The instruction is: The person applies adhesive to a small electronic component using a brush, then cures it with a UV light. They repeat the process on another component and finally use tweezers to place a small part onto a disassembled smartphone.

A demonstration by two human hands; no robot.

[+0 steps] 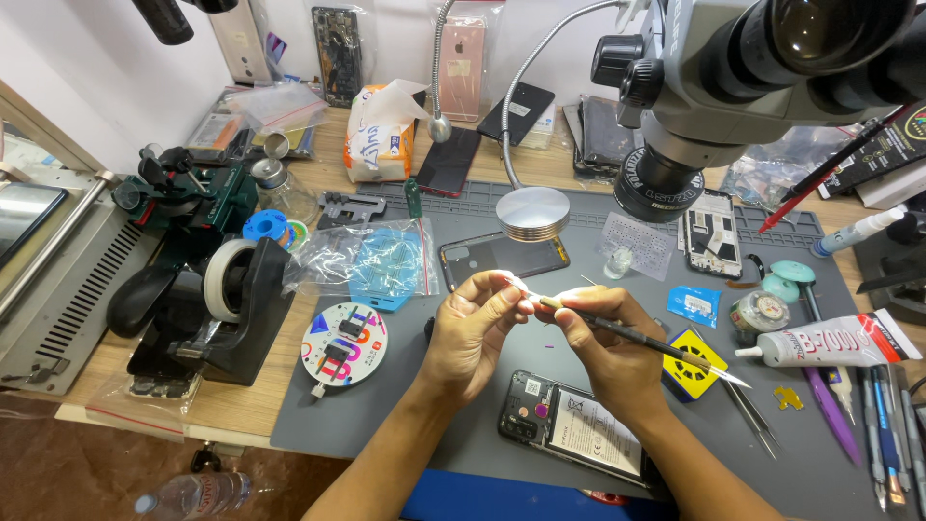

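— What took up the most room?

— The wooden table (289,400), with a grey work mat (405,405) spread over it, and the grey microscope (714,87) hanging over the far right.

— And on the mat?

— A black tape dispenser (227,309) stood at the left edge. An opened phone (569,425) lay face down near the front, just under the right wrist, and a second phone frame (502,256) lay beyond the hands under the round lamp head (532,212).

— The hands?

— The left hand (473,333) had its grip pinching a small pale strip (526,289) between thumb and forefinger, above the mat's middle. The right hand (612,352) had its grip closed around a thin black tool (656,342), whose pale tip met the strip.

— Anything smaller?

— A white glue tube (830,340) lay at the right, near some tweezers (752,415).
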